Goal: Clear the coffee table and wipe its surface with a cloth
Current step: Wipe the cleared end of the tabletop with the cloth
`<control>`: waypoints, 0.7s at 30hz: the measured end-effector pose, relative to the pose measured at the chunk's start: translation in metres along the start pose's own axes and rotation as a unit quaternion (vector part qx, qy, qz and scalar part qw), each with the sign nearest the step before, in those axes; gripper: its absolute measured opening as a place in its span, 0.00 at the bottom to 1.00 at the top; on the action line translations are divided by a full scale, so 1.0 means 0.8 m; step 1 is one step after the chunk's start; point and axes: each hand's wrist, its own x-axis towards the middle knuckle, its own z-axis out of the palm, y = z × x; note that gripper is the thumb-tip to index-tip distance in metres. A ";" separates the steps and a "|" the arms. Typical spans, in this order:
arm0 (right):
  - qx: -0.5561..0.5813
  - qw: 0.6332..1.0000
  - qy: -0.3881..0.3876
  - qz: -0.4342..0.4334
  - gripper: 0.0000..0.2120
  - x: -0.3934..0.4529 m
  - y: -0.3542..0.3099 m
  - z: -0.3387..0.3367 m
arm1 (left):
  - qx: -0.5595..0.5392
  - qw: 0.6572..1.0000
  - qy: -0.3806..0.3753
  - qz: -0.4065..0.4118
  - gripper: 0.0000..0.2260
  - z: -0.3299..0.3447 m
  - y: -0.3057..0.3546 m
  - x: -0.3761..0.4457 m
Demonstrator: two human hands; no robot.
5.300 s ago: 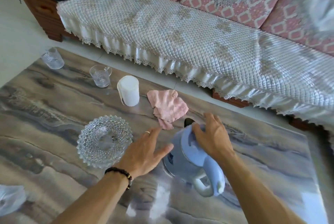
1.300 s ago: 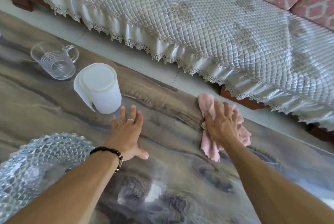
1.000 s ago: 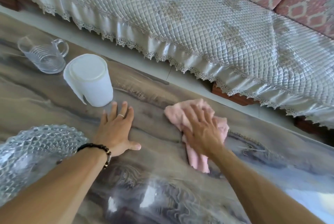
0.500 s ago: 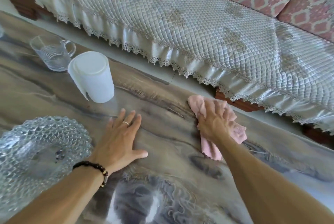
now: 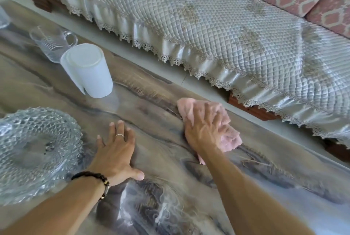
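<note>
A crumpled pink cloth [image 5: 230, 136] lies on the glossy marbled coffee table [image 5: 162, 206] near its far edge. My right hand [image 5: 204, 128] presses flat on the cloth with fingers spread over it. My left hand [image 5: 116, 151] rests palm-down on the bare tabletop to the left, fingers straight, with a ring and a dark bead bracelet. A white lidded plastic jug [image 5: 88, 70] stands upright beyond my left hand. A cut-glass bowl [image 5: 36, 151] sits at the left edge of view.
A clear glass mug [image 5: 50, 42] stands behind the jug, and part of another glass [image 5: 2, 18] shows at far left. A sofa with a quilted white cover [image 5: 217, 26] runs along the far side, across a narrow strip of floor.
The blue kettle is out of view. My right hand keeps sliding the pink cloth left and right along the far edge; it now sits slightly left. My left hand stays planted.
</note>
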 end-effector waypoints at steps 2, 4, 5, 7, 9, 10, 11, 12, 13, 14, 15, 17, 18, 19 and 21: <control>-0.043 0.977 -0.026 -0.206 0.25 -0.052 -0.010 0.022 | -0.001 1.000 0.001 0.000 0.57 0.002 -0.002 -0.002; -0.069 0.956 -0.050 -0.279 0.27 -0.060 0.030 0.009 | -0.006 1.000 0.010 0.000 0.57 0.004 -0.002 -0.001; -0.080 0.967 -0.040 -0.239 0.28 -0.041 0.055 -0.001 | -0.007 1.000 0.015 0.003 0.57 0.003 -0.001 0.000; -0.046 0.998 0.012 -0.049 0.26 0.009 0.081 -0.018 | -0.015 1.000 0.020 0.006 0.57 0.002 -0.003 0.001; -0.008 0.998 0.016 0.065 0.24 0.031 0.051 -0.016 | -0.026 0.999 0.033 0.008 0.57 0.003 -0.007 0.000; -0.028 0.999 0.020 0.029 0.23 0.022 0.023 -0.003 | -0.032 0.999 0.042 0.009 0.57 0.004 -0.007 -0.002; -0.051 0.997 0.019 -0.052 0.23 -0.001 -0.004 0.012 | -0.037 0.997 0.060 0.011 0.56 0.007 -0.005 -0.007; -0.060 0.987 0.005 -0.148 0.24 -0.032 -0.026 0.027 | -0.041 0.995 0.088 0.011 0.55 0.011 -0.003 -0.016; -0.075 0.970 -0.024 -0.228 0.25 -0.064 -0.035 0.034 | -0.043 0.992 0.121 0.012 0.53 0.017 -0.001 -0.027; -0.090 0.954 -0.046 -0.283 0.26 -0.086 -0.026 0.035 | -0.050 0.986 0.159 0.019 0.49 0.025 0.000 -0.040; -0.112 0.940 -0.055 -0.317 0.27 -0.090 -0.010 0.027 | -0.060 0.978 0.199 0.026 0.45 0.033 0.001 -0.053; -0.153 0.940 -0.051 -0.299 0.28 -0.063 0.026 0.014 | -0.087 0.961 0.263 0.021 0.37 0.050 -0.010 -0.075; -0.149 0.956 -0.039 -0.249 0.28 -0.049 0.030 0.011 | -0.096 0.955 0.279 0.014 0.35 0.060 -0.019 -0.088; -0.126 0.976 -0.030 -0.177 0.26 -0.039 0.022 0.009 | -0.099 0.956 0.277 0.000 0.33 0.071 -0.027 -0.102; -0.068 0.997 -0.016 -0.042 0.23 -0.038 -0.032 0.016 | -0.088 0.962 0.256 -0.023 0.33 0.087 -0.038 -0.121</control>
